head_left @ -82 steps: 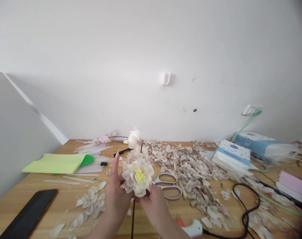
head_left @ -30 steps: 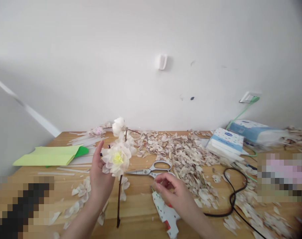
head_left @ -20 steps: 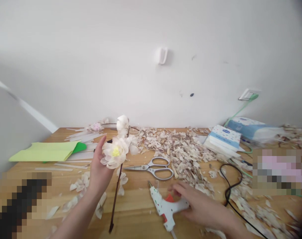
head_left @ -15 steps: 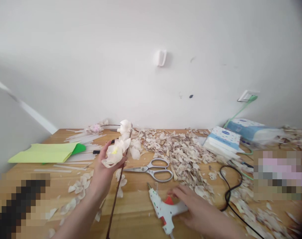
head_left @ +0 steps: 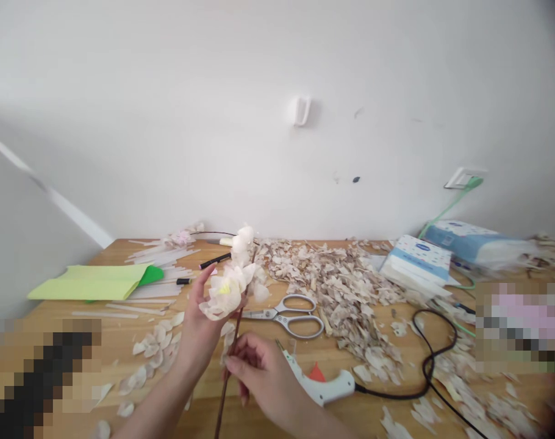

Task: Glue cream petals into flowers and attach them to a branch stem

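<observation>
Item, one stem (head_left: 223, 396): brown, slender, slanting up and away from me over the near part of the table (head_left: 360, 421), held between my two hands.

Item, one bloom (head_left: 225, 296): white, yellow at the centre, foremost on the stem; further pale blossoms behind and above it.

Item, left hand (head_left: 199, 332): grasping the stem behind the bloom, thumb raised beside the petals; fingers partly hidden.

Item, right hand (head_left: 263, 372): thumb and fingers pinching the stem lower down.

Handling note: the petals looked thin and apt to crease, so I judged it best to put pressure on the wood only, cradle the bloom loosely, and turn the stem gently from the lower pinch. The glue gun (head_left: 336, 388) lay just beside my right hand, partly covered by it; its tip called for care.

Containers, two. Front pack (head_left: 417, 259): white over blue, lying to the right of the petal heap (head_left: 336, 286); contents not discernible. Rear pack (head_left: 479, 244): blue and white, behind the first and further right, clear film about its right end; something white within, probably tissue.
</observation>
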`<action>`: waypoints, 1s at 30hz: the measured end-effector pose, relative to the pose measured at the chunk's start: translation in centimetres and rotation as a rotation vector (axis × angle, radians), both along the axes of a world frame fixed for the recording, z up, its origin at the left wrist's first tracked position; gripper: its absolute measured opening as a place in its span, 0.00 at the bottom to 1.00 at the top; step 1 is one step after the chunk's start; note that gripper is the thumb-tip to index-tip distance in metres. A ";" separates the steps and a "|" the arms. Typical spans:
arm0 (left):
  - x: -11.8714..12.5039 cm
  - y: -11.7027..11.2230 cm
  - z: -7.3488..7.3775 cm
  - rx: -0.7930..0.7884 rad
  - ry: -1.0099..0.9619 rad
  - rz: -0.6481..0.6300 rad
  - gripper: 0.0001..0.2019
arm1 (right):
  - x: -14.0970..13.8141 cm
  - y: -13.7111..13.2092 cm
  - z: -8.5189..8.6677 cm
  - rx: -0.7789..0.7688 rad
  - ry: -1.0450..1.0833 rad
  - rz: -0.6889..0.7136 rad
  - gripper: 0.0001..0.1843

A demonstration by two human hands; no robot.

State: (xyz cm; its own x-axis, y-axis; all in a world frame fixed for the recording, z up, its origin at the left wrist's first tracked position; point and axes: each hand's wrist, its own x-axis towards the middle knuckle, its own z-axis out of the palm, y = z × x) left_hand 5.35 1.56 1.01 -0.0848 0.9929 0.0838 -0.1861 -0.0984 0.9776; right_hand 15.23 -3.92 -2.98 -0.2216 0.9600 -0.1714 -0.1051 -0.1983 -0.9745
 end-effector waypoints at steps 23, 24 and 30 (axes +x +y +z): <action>-1.1 0.0 0.7 -0.020 -0.305 -0.168 0.37 | 1.8 1.5 -3.1 0.079 -0.733 -0.091 0.05; -1.2 0.1 0.7 -0.009 -0.316 -0.172 0.36 | 1.8 1.5 -3.3 0.060 -0.737 -0.082 0.05; -1.7 0.6 0.5 0.004 -0.391 -0.197 0.33 | 1.9 2.0 -4.0 0.008 -0.811 -0.054 0.03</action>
